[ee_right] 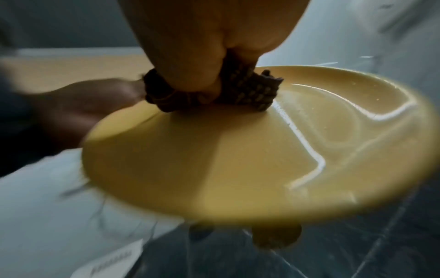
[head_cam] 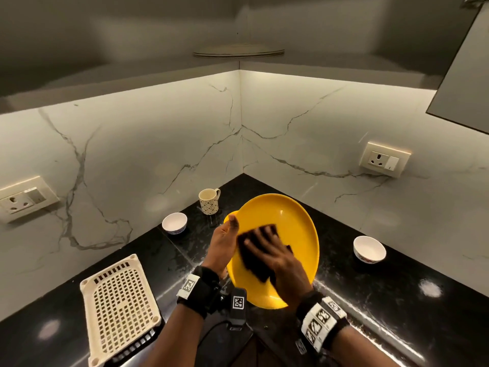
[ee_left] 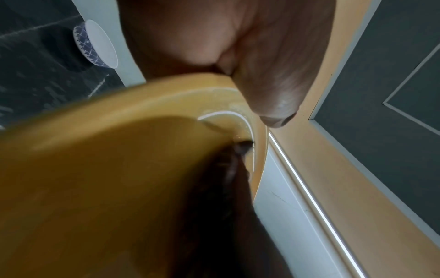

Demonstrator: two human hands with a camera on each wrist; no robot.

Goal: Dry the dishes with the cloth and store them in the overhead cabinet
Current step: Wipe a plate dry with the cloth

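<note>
A round yellow plate point(head_cam: 288, 223) is held tilted above the black counter. My left hand point(head_cam: 229, 230) grips its left rim, with the thumb point(ee_left: 269, 90) on the plate's face point(ee_left: 107, 159) and the fingers hidden behind it. My right hand point(head_cam: 267, 250) holds a dark brown cloth point(head_cam: 260, 234) and presses it against the middle of the plate. In the right wrist view the cloth point(ee_right: 245, 92) is bunched under my fingers point(ee_right: 190, 75) on the plate point(ee_right: 238, 159), which has moulded compartments.
A patterned mug point(head_cam: 209, 201) and a small white bowl point(head_cam: 174, 223) stand behind the plate; another white bowl point(head_cam: 369, 249) sits on the right. A cream drying rack point(head_cam: 119, 305) lies front left. Overhead, the open cabinet holds stacked plates point(head_cam: 238, 51); its door point(head_cam: 465, 75) hangs open at the right.
</note>
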